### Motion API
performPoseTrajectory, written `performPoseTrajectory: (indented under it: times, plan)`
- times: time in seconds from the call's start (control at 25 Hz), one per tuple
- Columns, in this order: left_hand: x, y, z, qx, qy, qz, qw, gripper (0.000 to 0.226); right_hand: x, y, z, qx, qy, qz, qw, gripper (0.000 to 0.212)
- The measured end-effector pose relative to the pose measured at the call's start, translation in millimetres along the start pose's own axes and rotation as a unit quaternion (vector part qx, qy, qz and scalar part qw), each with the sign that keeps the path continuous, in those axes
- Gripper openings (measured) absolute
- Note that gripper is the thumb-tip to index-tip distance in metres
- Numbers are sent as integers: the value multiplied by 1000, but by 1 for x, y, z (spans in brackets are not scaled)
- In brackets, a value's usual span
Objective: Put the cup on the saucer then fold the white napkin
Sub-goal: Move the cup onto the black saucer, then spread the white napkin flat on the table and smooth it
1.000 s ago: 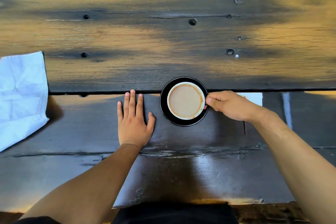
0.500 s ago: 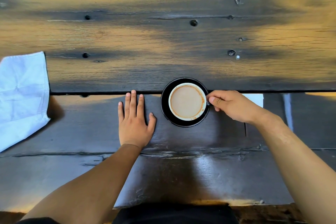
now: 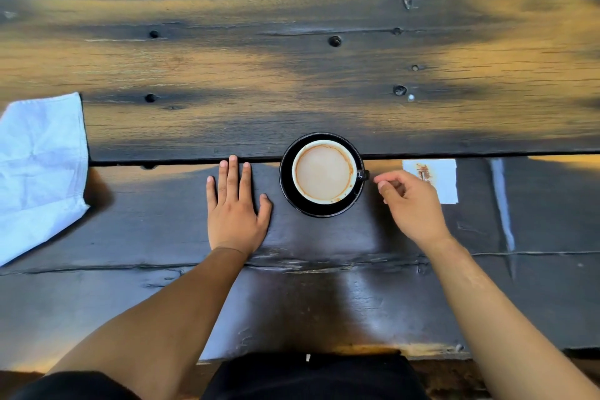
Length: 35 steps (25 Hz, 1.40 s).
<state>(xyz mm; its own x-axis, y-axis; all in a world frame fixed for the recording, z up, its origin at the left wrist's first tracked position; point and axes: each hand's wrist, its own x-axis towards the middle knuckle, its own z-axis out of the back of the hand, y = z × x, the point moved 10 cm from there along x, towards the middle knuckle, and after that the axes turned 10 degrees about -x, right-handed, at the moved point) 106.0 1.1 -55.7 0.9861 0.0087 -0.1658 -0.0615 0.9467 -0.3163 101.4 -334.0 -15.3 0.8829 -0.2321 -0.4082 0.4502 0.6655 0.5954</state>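
Between hands: cup (image 3: 324, 170) seated on saucer (image 3: 287, 185), handle toward right hand (image 3: 412, 204). Right hand loosely curled, empty, just off handle. Left hand (image 3: 237, 208) flat on table (image 3: 292, 75), fingers straight. Far left of left hand: white napkin (image 3: 39, 166), unfolded.

The tabletop (image 3: 227, 75) is seen as dark, near-black wood, streaked with golden-brown grain and dotted with black knot holes. The saucer (image 3: 287, 191) is coloured glossy black. The cup (image 3: 356, 187) is black outside and white inside, and is filled with a pale beige drink ringed by an orange-brown line. The napkin (image 3: 39, 169) is shown as white with a bluish cast and faint creases. A small white paper (image 3: 444, 182) is marked with a rusty brown stain.
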Motion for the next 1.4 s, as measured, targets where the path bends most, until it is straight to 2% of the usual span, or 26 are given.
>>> performPoseTrajectory:
  times: [0.08, 0.28, 0.36, 0.48, 0.6, 0.76, 0.96, 1.08, 1.2, 1.28, 1.4]
  plan:
    - [-1, -2, 0, 4, 14, 3, 1000, 70, -21, -16, -12, -6, -9, -25, 1000, 15]
    - [-18, -3, 2, -14, 71, 20, 997, 66, -73, -25, -42, -97, -9, 11, 995, 14]
    - [-46, -4, 4, -24, 86, 10, 996, 63, -92, -23, -45, -136, -16, 7, 991, 25]
    - [-105, 6, 3, -23, 119, 2, 993, 65, -135, -17, -61, -257, -28, 40, 965, 52]
    - [-156, 18, -3, -1, 176, -19, 984, 66, -174, -23, -89, -310, 36, 44, 949, 70]
    - [-204, 29, 4, -41, 199, -25, 979, 64, -220, -39, -106, -316, 83, 16, 945, 77]
    - [-253, 38, 12, -91, 203, 4, 975, 48, -268, -59, -114, -321, 116, 24, 940, 66]
    - [-279, 38, 21, -114, 168, 9, 979, 29, -280, -68, -101, -309, 103, 52, 944, 36]
    - [-308, 52, 5, -160, 222, 124, 954, 19, -285, -84, -96, -312, 165, 21, 935, 20]
    - [-334, 60, -9, -155, 289, 200, 923, 19, -293, -94, -99, -317, 217, -3, 923, 25]
    - [-363, 71, -15, -190, 294, 278, 895, 17, -303, -108, -106, -329, 260, -4, 908, 21]
